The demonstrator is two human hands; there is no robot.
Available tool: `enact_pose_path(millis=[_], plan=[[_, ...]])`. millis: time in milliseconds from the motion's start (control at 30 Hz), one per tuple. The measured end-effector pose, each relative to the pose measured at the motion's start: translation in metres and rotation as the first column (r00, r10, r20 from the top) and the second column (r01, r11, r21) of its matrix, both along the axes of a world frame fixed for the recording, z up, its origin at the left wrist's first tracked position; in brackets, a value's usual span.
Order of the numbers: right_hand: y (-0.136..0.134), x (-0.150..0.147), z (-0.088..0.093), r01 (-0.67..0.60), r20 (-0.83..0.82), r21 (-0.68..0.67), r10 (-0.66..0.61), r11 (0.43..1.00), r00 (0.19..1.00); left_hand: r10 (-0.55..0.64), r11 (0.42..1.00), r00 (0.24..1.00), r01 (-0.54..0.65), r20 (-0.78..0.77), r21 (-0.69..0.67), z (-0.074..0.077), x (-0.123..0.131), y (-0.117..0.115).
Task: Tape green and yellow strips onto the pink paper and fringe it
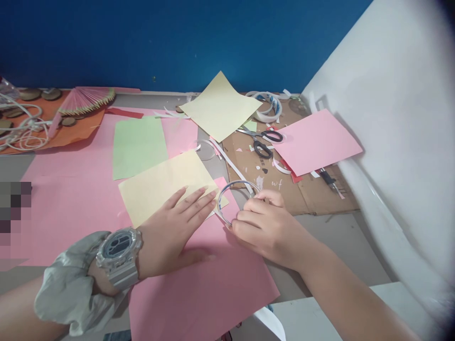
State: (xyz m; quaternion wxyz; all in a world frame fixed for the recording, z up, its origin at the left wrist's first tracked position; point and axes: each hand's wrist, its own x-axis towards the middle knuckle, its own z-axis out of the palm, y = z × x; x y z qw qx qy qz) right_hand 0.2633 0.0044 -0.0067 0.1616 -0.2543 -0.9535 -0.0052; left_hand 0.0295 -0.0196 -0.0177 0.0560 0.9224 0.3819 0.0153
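Observation:
My left hand (177, 227) lies flat, fingers stretched, across the right part of a pale yellow paper sheet (167, 177). Under that sheet, a pink paper sheet (213, 289) reaches toward me and past the table's front edge. Closed fingers of my right hand (265, 225) grip a thin tape roll (221, 199), held up on its edge just right of my left fingertips. Its lower rim is close to the pink sheet; whether they touch I cannot tell. My right palm and the tape's free end are hidden.
Black-handled scissors (263, 149), wider tape rolls (272, 111), a craft knife (329, 180) and paper scraps lie on cardboard (302, 201). Further sheets are green (140, 147), yellow (222, 106) and pink (316, 142). A folded paper fan (87, 99) and white cable (33, 125) sit back left.

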Motion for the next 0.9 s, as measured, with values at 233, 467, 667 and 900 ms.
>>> enact_pose_path(millis=[233, 467, 667, 900], plan=[[0.0004, 0.0006, 0.002, -0.027, -0.021, 0.003, 0.027, 1.0, 0.999, -0.006, 1.0, 1.0, 0.006, -0.001, 0.016, -0.001, 0.0001, -0.0004], [0.0009, 0.0002, 0.0038, -0.047, -0.035, -0.008, 0.046, 0.999, 0.998, -0.006, 1.0, 1.0, 0.006, 0.002, 0.018, -0.0011, 0.0003, -0.0005], [0.0025, -0.0011, 0.0042, 0.023, -0.083, 0.027, -0.021, 0.999, 0.996, -0.003, 1.0, 1.0, 0.003, -0.009, -0.002, -0.0005, 0.0001, -0.0001], [0.0055, -0.0051, 0.0006, 0.3, -0.137, 0.069, -0.289, 0.951, 0.947, -0.001, 1.0, 1.0, 0.001, 0.003, 0.002, 0.0001, 0.0001, -0.0006]])
